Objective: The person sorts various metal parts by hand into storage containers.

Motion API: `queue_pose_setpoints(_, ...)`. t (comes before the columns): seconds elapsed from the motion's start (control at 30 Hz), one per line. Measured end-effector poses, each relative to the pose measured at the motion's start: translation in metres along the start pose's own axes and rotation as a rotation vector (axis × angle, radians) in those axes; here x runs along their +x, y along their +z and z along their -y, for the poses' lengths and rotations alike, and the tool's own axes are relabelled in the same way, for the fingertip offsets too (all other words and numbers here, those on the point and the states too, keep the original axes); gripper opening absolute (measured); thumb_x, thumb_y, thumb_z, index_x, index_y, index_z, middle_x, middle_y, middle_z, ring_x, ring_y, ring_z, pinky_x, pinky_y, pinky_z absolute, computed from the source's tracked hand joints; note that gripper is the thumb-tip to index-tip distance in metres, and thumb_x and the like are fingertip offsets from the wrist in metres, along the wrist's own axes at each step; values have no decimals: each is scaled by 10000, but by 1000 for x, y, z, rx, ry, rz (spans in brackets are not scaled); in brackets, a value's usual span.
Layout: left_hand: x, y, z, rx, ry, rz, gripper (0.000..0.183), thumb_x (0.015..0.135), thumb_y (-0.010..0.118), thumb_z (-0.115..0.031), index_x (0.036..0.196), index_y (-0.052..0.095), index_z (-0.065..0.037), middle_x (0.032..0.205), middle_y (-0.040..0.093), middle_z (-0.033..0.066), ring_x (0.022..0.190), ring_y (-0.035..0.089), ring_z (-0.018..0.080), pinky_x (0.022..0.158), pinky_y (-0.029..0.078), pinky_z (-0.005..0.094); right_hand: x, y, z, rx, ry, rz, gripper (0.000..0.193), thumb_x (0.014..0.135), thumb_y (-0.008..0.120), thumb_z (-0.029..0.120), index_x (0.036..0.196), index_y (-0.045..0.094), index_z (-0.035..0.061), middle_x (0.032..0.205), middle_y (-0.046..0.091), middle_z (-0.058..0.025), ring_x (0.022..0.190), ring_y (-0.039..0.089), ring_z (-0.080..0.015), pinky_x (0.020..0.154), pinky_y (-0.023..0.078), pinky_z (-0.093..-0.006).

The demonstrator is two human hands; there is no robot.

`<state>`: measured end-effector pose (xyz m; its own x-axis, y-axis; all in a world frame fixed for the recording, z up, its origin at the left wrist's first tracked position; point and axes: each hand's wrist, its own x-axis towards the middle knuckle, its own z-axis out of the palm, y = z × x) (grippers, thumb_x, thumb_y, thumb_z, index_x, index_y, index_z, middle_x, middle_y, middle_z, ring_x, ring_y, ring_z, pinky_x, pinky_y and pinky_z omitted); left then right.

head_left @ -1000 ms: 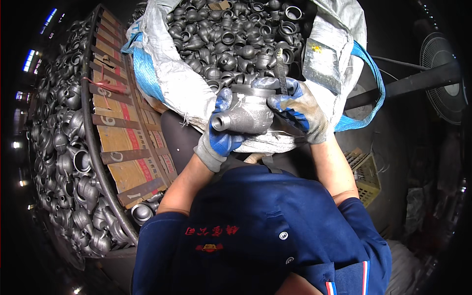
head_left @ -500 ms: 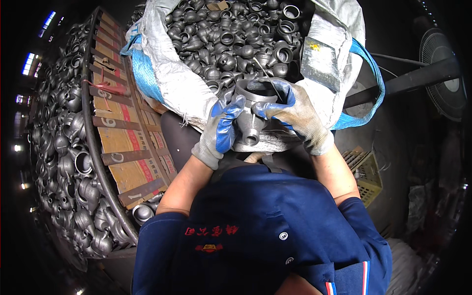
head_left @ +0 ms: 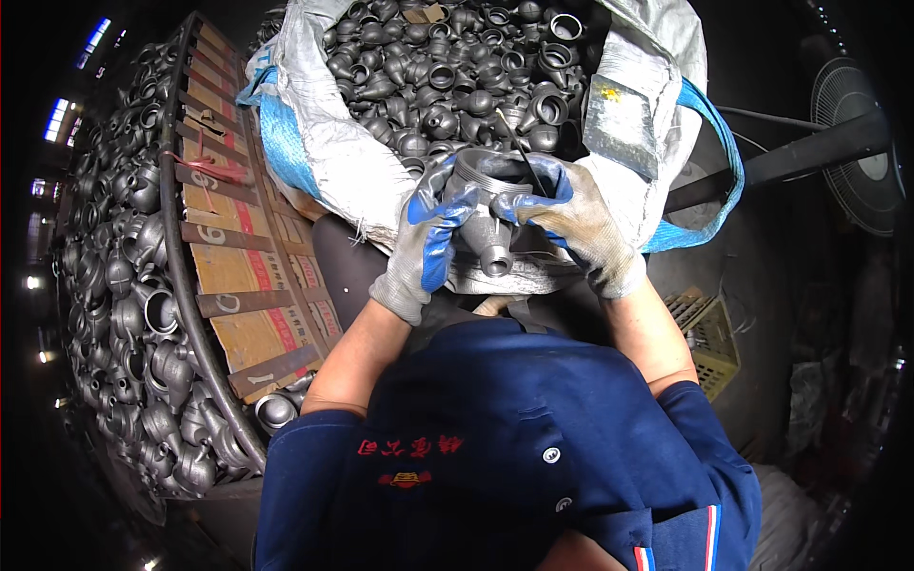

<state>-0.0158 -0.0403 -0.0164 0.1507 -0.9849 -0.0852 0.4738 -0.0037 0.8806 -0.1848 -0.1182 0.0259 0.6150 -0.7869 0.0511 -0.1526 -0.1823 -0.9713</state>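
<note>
One metal fitting (head_left: 487, 231), left hand (head_left: 427, 228) and right hand (head_left: 577, 215) curled around it.
Likely heavy, rigid; grip its sides; right perhaps pinches a tool (head_left: 515, 142).

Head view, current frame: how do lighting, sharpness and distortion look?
Head view, centre: hands and casting well lit and fairly sharp, the casting's mouth partly in shadow; head view, upper middle: bag glaring nearly white in places; head view, left: rail bowed, probably by the fisheye; head view, right: fan dim against near-black surroundings.
</note>
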Motion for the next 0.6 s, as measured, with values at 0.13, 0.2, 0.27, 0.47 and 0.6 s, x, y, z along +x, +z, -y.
queue_pose_setpoints(0.13, 1, -1, 4, 1, 37, 24, 411, 871, 577, -97, 1250, 474, 25, 1106, 588, 86, 1007, 569, 142, 866, 470, 277, -2, 15, 3, -65, 33, -64, 353, 744, 725, 214, 1052, 658, 54, 886, 683, -115, 795, 654, -182, 740, 490, -294)
queue_pose_setpoints(0.2, 1, -2, 8, -120, 87, 28, 418, 880, 570, -102, 1263, 459, 24, 1119, 585, 89, 1022, 568, 149, 880, 470, 279, -2, 17, 9, -83, 25, -70, 351, 747, 721, 221, 1051, 659, 58, 894, 681, -113, 805, 654, -181, 747, 489, -290)
queue_pose_setpoints(0.27, 0, 1, 6, -115, 49, 25, 409, 898, 556, -135, 1263, 459, 23, 1120, 585, 92, 1020, 575, 157, 881, 475, 284, -1, 15, 0, -176, -45, -70, 337, 753, 712, 189, 1064, 659, 69, 922, 676, -102, 829, 642, -156, 756, 486, -274)
queue_pose_setpoints(0.47, 4, 1, 6, -396, -181, 85, 586, 961, 402, -455, 1311, 402, 15, 1266, 508, 174, 1155, 525, 278, 1010, 422, 407, -4, 10, -5, 292, -27, -190, 321, 806, 660, 43, 1122, 614, 16, 987, 646, -41, 869, 570, -82, 771, 476, -237)
queue_pose_setpoints(0.6, 11, -8, 16, -435, -163, 17, 550, 960, 406, -453, 1305, 420, -26, 1234, 532, 163, 1134, 536, 274, 1000, 429, 444, -24, 17, 14, 163, 6, -225, 404, 768, 723, 91, 1150, 599, 50, 1096, 610, -77, 948, 579, -140, 815, 476, -258)
